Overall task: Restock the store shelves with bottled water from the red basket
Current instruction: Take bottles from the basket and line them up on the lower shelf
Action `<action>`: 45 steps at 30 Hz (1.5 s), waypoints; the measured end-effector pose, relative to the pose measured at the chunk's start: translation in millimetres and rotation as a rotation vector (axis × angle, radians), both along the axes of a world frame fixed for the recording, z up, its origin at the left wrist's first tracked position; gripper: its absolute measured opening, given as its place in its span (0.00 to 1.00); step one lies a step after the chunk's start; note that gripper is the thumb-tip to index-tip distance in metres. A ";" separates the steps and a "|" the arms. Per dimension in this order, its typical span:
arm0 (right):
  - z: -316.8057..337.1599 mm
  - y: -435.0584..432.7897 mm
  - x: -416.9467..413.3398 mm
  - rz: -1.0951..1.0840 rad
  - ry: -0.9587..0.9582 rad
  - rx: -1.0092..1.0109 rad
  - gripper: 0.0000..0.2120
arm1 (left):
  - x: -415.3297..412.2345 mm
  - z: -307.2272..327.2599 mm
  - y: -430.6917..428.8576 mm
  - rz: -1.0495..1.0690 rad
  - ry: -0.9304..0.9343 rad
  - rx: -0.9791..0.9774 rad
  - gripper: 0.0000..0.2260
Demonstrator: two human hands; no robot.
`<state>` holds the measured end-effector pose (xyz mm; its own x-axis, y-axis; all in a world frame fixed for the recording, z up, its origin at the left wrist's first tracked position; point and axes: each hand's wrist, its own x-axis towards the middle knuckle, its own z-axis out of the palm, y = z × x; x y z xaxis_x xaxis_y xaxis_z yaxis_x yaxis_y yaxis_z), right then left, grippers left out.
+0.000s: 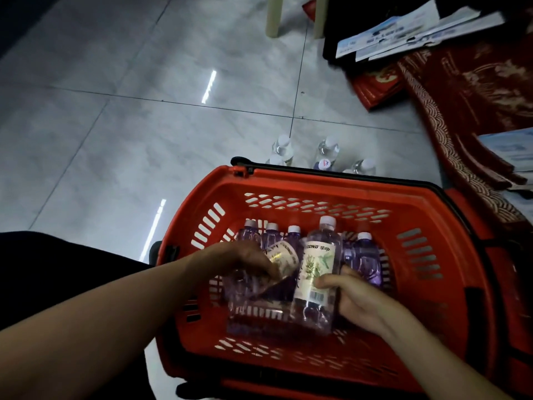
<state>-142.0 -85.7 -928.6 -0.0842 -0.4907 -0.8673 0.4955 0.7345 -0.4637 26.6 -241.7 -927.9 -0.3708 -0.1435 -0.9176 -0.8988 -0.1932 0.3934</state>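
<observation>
Red slotted plastic shopping basket (427, 226) sits on the grey tiled floor (115, 111), black handle (331, 171) folded down along its far rim. Inside: several clear purple-tinted water bottles with white caps (367, 255), most lying along the far and right part of the basket bottom, caps pointing away from the camera. Left hand (245, 261) is down in the basket, fingers curled over a lying bottle with a cream label (284, 256); the grip looks closed on it but blur hides the fingertips. Right hand (354, 295) is wrapped around the lower body of a taller bottle with a white label showing a green plant print and a barcode (315, 272), thumb across the label, bottle raised above the others and leaning slightly. Near-side basket bottom, towards the camera, is bare mesh. Just beyond the far rim, a cluster of clear white-capped bottles (327, 150) stands upright on the floor, close to the basket. Left of the basket the floor is open tile. Right side is crowded: red patterned mats (476, 90) and printed paper sheets (418, 30) lie close to the basket's right rim. Two pale furniture legs (275, 15) stand at the top, well apart from the basket
</observation>
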 end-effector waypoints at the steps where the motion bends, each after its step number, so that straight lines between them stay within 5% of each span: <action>1: 0.7 -2.1 1.2 -0.023 -0.022 -0.036 0.25 | -1.4 2.8 3.0 0.070 0.052 0.004 0.16; 7: 22.4 -9.5 -0.9 -0.091 -0.042 -0.223 0.21 | 4.9 0.7 26.3 0.255 0.270 -0.039 0.35; 13: 30.4 -7.0 -1.7 -0.143 0.035 -0.332 0.56 | 7.5 18.8 35.0 0.377 0.519 0.081 0.26; 17: 54.9 -4.6 -2.4 -0.218 0.141 -0.403 0.44 | 3.8 49.9 39.1 0.469 0.640 0.112 0.21; 26: 172.1 34.0 -3.2 -0.377 0.339 -0.678 0.25 | -27.6 177.6 62.2 0.488 0.916 -0.162 0.25; 32: 283.5 90.6 -10.2 -0.457 0.606 -0.787 0.44 | -72.5 283.7 101.4 0.356 1.198 -0.131 0.22; 45: 500.8 254.7 -43.4 -0.687 1.330 -0.830 0.31 | -181.0 481.3 238.9 0.065 1.553 0.154 0.19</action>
<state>-185.3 169.0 -427.8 -0.8547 -0.3071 0.4186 -0.4200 -0.0649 -0.9052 -154.4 -2.7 -446.7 -0.9307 -0.1409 0.3376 0.3658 -0.3383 0.8670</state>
